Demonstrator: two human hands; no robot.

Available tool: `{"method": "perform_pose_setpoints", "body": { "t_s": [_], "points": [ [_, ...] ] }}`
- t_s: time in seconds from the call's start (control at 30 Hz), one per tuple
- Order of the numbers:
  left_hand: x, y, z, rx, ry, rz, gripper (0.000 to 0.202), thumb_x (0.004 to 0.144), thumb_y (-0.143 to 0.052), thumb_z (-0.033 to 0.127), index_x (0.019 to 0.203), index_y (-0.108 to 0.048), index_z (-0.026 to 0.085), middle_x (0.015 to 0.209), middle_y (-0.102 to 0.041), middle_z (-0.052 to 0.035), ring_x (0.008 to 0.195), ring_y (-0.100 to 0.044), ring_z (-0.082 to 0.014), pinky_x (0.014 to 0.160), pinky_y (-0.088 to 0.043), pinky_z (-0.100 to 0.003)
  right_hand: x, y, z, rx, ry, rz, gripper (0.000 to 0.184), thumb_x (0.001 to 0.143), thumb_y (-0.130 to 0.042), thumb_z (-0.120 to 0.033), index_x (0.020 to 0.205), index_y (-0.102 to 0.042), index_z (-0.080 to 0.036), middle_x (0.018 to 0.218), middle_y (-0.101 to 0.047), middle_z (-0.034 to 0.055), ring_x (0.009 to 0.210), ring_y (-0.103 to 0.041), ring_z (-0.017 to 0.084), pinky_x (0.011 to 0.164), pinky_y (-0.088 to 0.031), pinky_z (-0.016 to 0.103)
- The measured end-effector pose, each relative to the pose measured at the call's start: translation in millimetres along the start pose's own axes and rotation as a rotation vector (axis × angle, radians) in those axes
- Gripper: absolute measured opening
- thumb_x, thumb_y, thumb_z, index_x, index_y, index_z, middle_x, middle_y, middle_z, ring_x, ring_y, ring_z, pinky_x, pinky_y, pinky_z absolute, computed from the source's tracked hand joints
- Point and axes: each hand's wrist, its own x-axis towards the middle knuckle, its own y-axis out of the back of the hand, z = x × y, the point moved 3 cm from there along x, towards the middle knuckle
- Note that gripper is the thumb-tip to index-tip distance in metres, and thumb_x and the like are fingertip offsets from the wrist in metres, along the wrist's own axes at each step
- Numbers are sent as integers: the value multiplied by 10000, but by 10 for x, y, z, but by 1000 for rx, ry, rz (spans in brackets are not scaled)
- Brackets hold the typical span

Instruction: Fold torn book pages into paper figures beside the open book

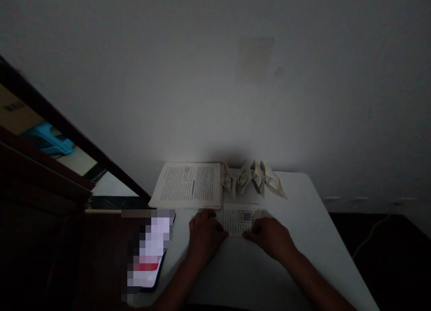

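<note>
A small printed sheet of paper point(233, 219) with a square code lies flat on the white table. My left hand point(206, 233) is at its left side, fingers curled, with thumb and forefinger closed at the lower left corner. At the lower right edge, my right hand point(273, 237) pinches the sheet with thumb and bent fingers. Behind it stand several folded paper boats point(244, 178) in a row. To their left is a stack of printed pages point(190, 185).
A phone point(153, 252) with a blurred lit screen lies by the table's left edge. A plain wall point(202, 99) rises behind the table point(296, 194). A dark frame point(67, 117) slants at the left, and a blue plastic stool point(50, 138) shows beyond it. A cable point(370, 232) hangs at right.
</note>
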Motion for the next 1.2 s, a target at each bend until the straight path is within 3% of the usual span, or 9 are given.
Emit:
{"method": "perform_pose_setpoints", "body": {
  "t_s": [0.3, 0.47, 0.63, 0.83, 0.93, 1.03, 1.1, 1.2],
  "points": [
    [-16, 51, -72, -32, -25, 27, 31, 669, -702, 261, 692, -695, 242, 1109, -555, -35, 1088, -473, -273, 931, -317, -446, 5, -22, 11, 5, -8, 3, 261, 716, -628, -488, 641, -685, -245, 709, -701, 16, 699, -629, 194, 548, -355, 264],
    [-74, -16, -27, -24, -91, 142, 119, 713, -656, 252, 825, -659, 212, 1130, -546, -65, 1107, -454, -263, 949, -312, -432, -17, -53, 16, 13, 24, 33, 254, 736, -615, -471, 634, -663, -243, 677, -698, 2, 682, -630, 195, 550, -344, 265],
    [-101, -111, 24, -2, -148, 173, 332, 683, -693, 325, 972, -603, 190, 1126, -553, -85, 1091, -456, -275, 954, -318, -451, -71, -36, 7, 40, 56, 56, 223, 764, -603, -412, 640, -653, -233, 664, -698, -9, 648, -629, 173, 551, -347, 255],
    [-139, -174, 6, 8, -268, 321, 303, 719, -649, 235, 1004, -568, 176, 1072, -565, -89, 1039, -485, -271, 903, -368, -469, -117, 25, 99, 114, 76, 72, 249, 803, -566, -382, 635, -634, -211, 634, -675, -7, 597, -616, 155, 543, -387, 245],
    [-193, -218, 61, 39, -434, 375, 192, 779, -582, 173, 971, -586, 168, 1040, -572, -93, 1004, -501, -256, 875, -396, -444, -181, 2, 106, 58, 177, 214, 217, 830, -544, -341, 692, -634, -201, 668, -656, 14, 632, -603, 170, 586, -425, 271],
    [-247, -300, 158, 114, -613, 246, 135, 823, -502, 107, 903, -597, 160, 949, -591, -74, 903, -529, -218, 822, -436, -387, -297, -108, -23, 11, 436, 396, 138, 846, -522, -231, 863, -652, -186, 833, -658, 58, 797, -593, 199, 744, -453, 322],
    [-277, -338, 200, 166, -646, 182, 150, 827, -482, 90, 893, -601, 152, 903, -596, -68, 850, -535, -210, 805, -450, -374, -361, -225, -132, -34, 583, 410, 151, 839, -514, -159, 908, -646, -186, 896, -650, 63, 842, -578, 202, 790, -451, 336],
    [-333, -373, 216, 224, -651, 179, 228, 818, -443, 58, 961, -604, 134, 934, -609, -81, 863, -545, -222, 833, -453, -381, -403, -350, -224, -83, 635, 408, 189, 832, -506, -102, 949, -638, -169, 919, -645, 74, 886, -568, 206, 828, -450, 343]
  ]
}}
